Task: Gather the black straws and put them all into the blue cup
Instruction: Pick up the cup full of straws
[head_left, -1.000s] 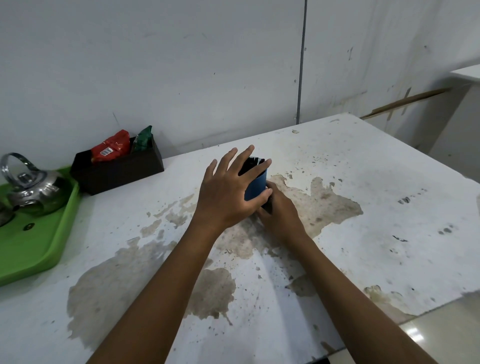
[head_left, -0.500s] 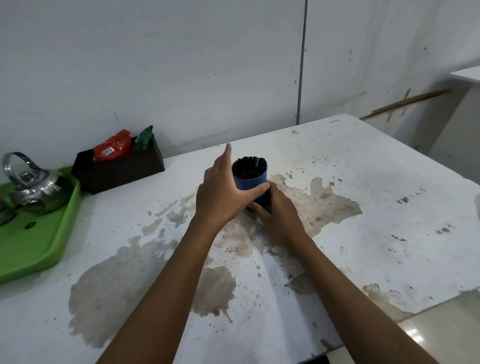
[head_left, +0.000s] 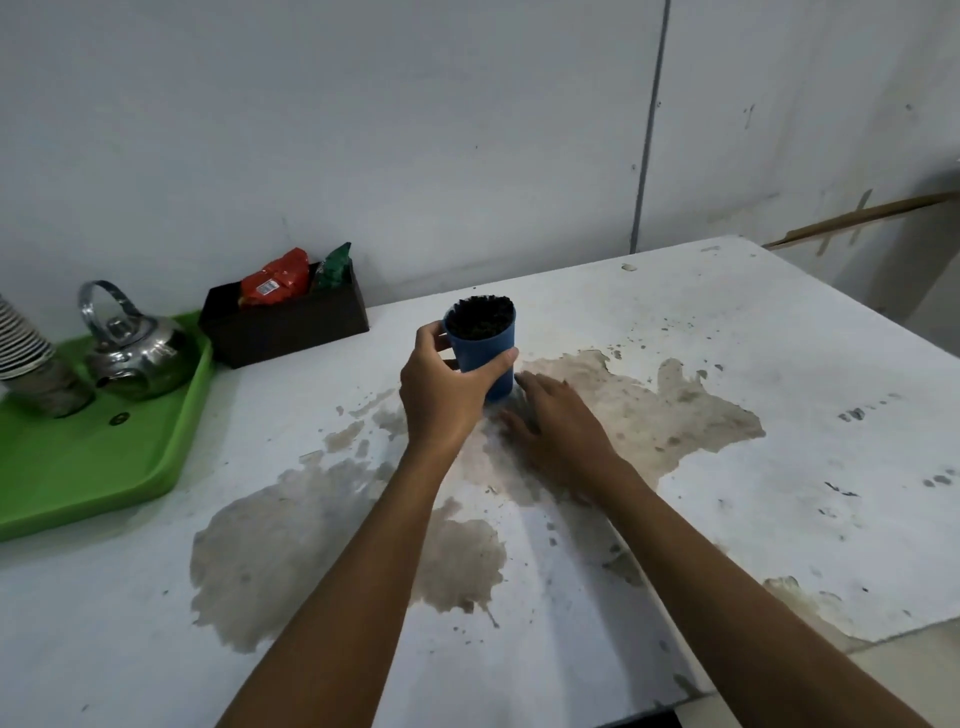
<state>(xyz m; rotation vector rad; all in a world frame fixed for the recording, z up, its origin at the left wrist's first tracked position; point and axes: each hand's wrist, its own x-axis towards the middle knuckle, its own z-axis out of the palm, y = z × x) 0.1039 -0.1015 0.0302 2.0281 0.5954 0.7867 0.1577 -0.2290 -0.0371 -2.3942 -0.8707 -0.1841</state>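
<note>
Left hand (head_left: 441, 392) wraps the blue cup (head_left: 485, 356), thumb on the near side and fingers behind, clamped on its wall. The cup stands upright on the stained table (head_left: 727, 467), packed with black straws (head_left: 480, 316) (ends level with rim). Right hand (head_left: 563, 426) lies flat, fingers spread, just beside the cup's base.

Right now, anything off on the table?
Table surface is worn: big brown patches where the white coating has peeled. Otherwise fine: blue cup upright in the left hand, black straws inside, none loose.
</note>
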